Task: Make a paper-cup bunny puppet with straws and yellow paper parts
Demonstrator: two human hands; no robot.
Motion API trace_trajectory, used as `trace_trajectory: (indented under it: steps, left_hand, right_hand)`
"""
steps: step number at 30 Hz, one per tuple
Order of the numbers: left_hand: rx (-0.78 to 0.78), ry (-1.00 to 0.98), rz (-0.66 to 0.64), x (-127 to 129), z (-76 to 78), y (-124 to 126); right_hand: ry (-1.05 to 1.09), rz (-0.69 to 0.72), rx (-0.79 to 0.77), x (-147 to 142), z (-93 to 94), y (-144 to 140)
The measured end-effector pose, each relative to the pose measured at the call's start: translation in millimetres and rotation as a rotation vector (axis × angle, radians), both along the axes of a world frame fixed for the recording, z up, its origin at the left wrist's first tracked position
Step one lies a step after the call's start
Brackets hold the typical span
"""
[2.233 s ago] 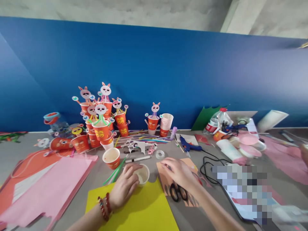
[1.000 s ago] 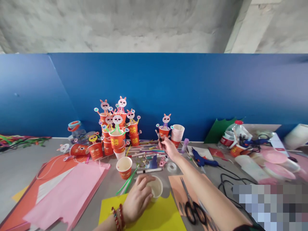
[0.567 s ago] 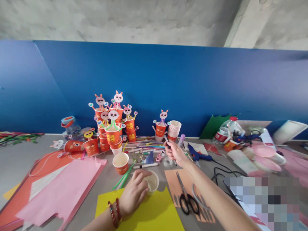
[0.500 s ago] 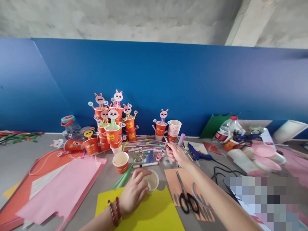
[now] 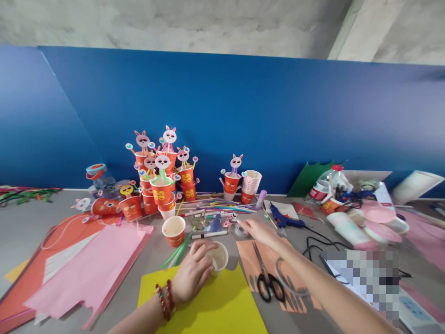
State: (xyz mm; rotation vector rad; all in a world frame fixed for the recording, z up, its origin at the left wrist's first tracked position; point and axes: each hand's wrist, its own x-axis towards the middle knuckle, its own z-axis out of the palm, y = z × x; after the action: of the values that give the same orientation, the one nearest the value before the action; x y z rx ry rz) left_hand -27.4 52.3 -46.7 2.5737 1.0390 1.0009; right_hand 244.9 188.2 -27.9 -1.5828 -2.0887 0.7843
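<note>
My left hand (image 5: pixel 195 269), with beaded bracelets at the wrist, is closed on the left side of a pale paper cup (image 5: pixel 220 260), one finger over its rim. The cup stands at the back edge of a yellow sheet (image 5: pixel 212 304). My right hand (image 5: pixel 257 230) reaches forward with fingers pressed together beside a roll of clear tape (image 5: pixel 239 230) and a small pink piece (image 5: pixel 228 221); whatever it holds is hidden. Black-handled scissors (image 5: pixel 270 283) lie on an orange sheet (image 5: pixel 243 260) below my right forearm. An orange-red cup (image 5: pixel 174 231) stands left of the pale one.
Stacked cups with rabbit faces (image 5: pixel 162 190) stand at the back left, and a cup stack (image 5: pixel 251 185) at the back centre. A blue glue gun (image 5: pixel 285 217) with a black cord lies on the right. Pink sheets (image 5: pixel 90 269) cover the left side. Green sticks (image 5: pixel 179 250) lie near the cups.
My right hand has come lower and closer to the tape roll; the thin pen-like thing that stuck up from its fingers no longer shows. My left hand stays at the pale cup.
</note>
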Motion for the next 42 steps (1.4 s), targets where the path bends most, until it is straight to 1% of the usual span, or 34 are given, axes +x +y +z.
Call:
trace_trajectory:
  steps: [3, 5, 7, 9, 10, 11, 14, 16, 18, 20, 22, 23, 25, 27, 28, 32, 37, 39, 42]
  left_hand:
    - [0.003, 0.002, 0.008, 0, 0.6, 0]
    - [-0.002, 0.008, 0.007, -1, 0.3, 1]
    - [-0.009, 0.010, 0.001, -1, -0.3, 1]
    - [-0.018, 0.009, -0.004, -2, -0.9, 1]
    - [-0.022, 0.009, -0.007, -2, -1.1, 1]
    - [-0.025, 0.010, -0.008, -3, -1.2, 1]
    - [-0.030, 0.010, -0.013, -3, -1.5, 2]
    - [-0.032, 0.007, -0.017, -3, -1.9, 2]
    - [-0.036, 0.005, -0.017, -3, -2.5, 3]
    - [-0.034, 0.005, -0.016, -3, -3.1, 3]
    - [-0.037, 0.006, -0.018, -3, -3.4, 3]
    - [-0.037, 0.003, -0.022, -3, -3.4, 3]
    - [-0.042, -0.006, -0.029, -4, -2.9, 3]
    - [-0.052, -0.013, -0.031, -4, -2.1, 3]
    - [-0.058, -0.013, -0.031, -4, -1.7, 3]
    - [-0.060, -0.014, -0.034, -4, -0.3, 4]
    - [-0.063, -0.022, -0.037, -4, -0.4, 4]
    - [-0.068, -0.022, -0.039, -5, -0.7, 5]
    - [-0.079, -0.021, -0.040, -5, -0.7, 5]
  right_hand:
    - [-0.037, -0.004, 0.074, 3, 7.8, -4]
    - [-0.032, 0.013, 0.108, 6, 14.1, -12]
    - [-0.013, 0.047, 0.122, 9, 20.7, -25]
    - [0.043, 0.105, 0.098, 11, 27.0, -42]
    - [0.130, 0.150, 0.056, 11, 29.9, -51]
    - [0.233, 0.183, -0.031, 11, 32.4, -61]
    - [0.572, 0.258, -0.384, 9, 36.6, -87]
    - [0.798, 0.291, -0.573, 7, 35.5, -103]
    - [0.965, 0.302, -0.683, 5, 30.8, -116]
    - [1.007, 0.300, -0.696, 1, 23.3, -128]
    - [0.907, 0.285, -0.607, -4, 14.4, -138]
    - [0.814, 0.266, -0.526, -7, 10.0, -143]
    - [0.592, 0.229, -0.313, -15, 2.1, -151]
    - [0.406, 0.231, -0.120, -24, -4.0, -157]
    - [0.353, 0.245, -0.049, -28, -6.3, -160]
    - [0.218, 0.317, 0.147, -43, -11.1, -165]
    - [0.098, 0.428, 0.436, -58, -9.1, -164]
    - [0.030, 0.483, 0.493, -63, -9.1, -162]
    - [-0.073, 0.537, 0.528, -68, -13.9, -159]
